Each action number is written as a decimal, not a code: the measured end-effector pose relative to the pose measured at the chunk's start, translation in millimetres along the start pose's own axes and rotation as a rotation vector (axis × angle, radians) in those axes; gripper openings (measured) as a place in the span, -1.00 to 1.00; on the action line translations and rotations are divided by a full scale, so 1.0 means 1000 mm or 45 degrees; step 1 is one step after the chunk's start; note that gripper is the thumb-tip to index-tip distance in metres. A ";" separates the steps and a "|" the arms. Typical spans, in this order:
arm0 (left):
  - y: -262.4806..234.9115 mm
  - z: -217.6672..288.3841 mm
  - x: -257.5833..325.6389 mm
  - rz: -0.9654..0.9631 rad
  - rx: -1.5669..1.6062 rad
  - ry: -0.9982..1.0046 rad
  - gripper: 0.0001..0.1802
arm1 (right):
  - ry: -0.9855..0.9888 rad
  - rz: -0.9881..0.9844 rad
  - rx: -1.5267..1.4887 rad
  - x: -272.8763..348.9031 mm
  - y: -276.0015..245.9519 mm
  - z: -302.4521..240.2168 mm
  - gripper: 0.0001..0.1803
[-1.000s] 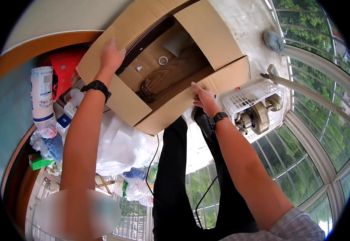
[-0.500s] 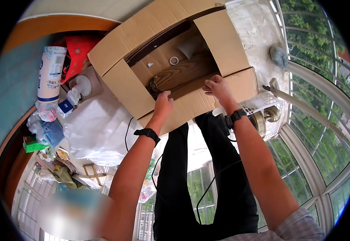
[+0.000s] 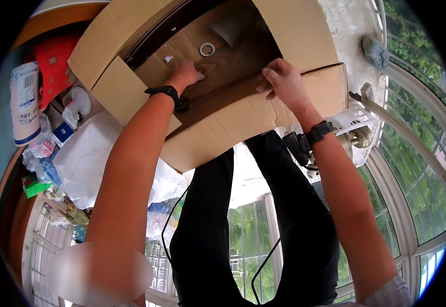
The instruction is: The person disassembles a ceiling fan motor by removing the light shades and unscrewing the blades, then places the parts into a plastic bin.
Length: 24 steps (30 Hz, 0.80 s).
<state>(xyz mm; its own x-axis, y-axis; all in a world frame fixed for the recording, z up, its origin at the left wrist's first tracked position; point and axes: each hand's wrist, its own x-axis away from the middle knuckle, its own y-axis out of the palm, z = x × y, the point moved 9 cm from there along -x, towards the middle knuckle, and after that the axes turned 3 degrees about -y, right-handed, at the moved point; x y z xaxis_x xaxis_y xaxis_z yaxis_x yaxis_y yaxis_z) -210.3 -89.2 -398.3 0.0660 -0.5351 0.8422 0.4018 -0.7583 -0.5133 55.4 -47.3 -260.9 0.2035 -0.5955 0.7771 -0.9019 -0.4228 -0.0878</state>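
Note:
An opened cardboard box lies before me with its flaps folded out. My left hand reaches inside it, with fingers loosely apart above a brown wood-grain panel; I see nothing held in it. At the near edge of the opening, my right hand has its fingers curled and the thumb drawn in, close to the front flap. Whatever those fingers may hold is hidden. A small white ring and a white scrap lie farther inside the box.
Left of the box are a wrapped paper roll, a red bag and white plastic sheeting. A grey fuzzy lump sits at the right by barred windows. A black cable hangs by my legs.
My left hand has moved from the box's near edge farther into it. The right hand stays by the front flap, curled. The box appears larger and higher in view.

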 end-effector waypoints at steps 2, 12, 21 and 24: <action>0.005 -0.006 -0.007 -0.003 0.059 -0.041 -0.25 | -0.050 -0.010 0.056 0.002 0.001 -0.001 -0.83; 0.023 -0.003 -0.017 -0.244 0.202 0.025 -0.10 | -0.151 -0.014 0.060 0.010 0.000 -0.002 -0.82; 0.022 -0.008 0.002 -0.442 0.532 0.048 -0.29 | -0.146 0.004 0.030 0.007 0.004 -0.007 -0.82; 0.022 0.019 0.024 -0.597 0.509 0.060 -0.36 | -0.147 0.032 0.017 0.008 -0.002 -0.004 -0.82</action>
<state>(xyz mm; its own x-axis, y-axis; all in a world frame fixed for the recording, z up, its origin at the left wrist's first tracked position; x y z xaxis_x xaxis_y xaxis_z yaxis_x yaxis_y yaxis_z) -182.5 -111.9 -385.9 -0.2370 -0.2014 0.9504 0.6901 -0.7235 0.0188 57.2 -49.0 -251.7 0.2240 -0.6808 0.6974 -0.9024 -0.4151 -0.1154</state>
